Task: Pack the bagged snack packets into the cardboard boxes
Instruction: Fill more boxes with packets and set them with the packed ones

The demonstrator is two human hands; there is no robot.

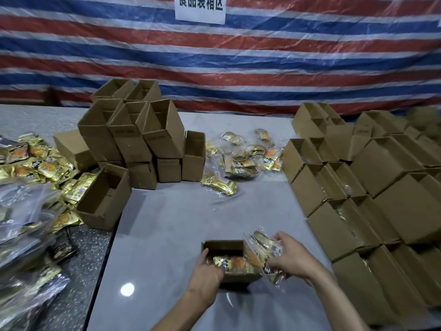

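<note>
A small open cardboard box [223,244] stands on the grey table near me, with gold snack packets [226,260] lying inside it. My right hand [290,255] grips a clear bag of gold snack packets [260,249] at the box's right rim, tilted into the opening. My left hand [206,273] rests at the box's near left corner, fingers reaching over the rim toward the packets inside; whether they hold anything is hidden.
A stack of empty boxes [133,130] stands at the back left. Rows of filled boxes [372,192] line the right side. Bagged packets [245,156] lie mid-table, and a heap of gold packets [35,163] covers the left. A striped tarp [262,56] hangs behind.
</note>
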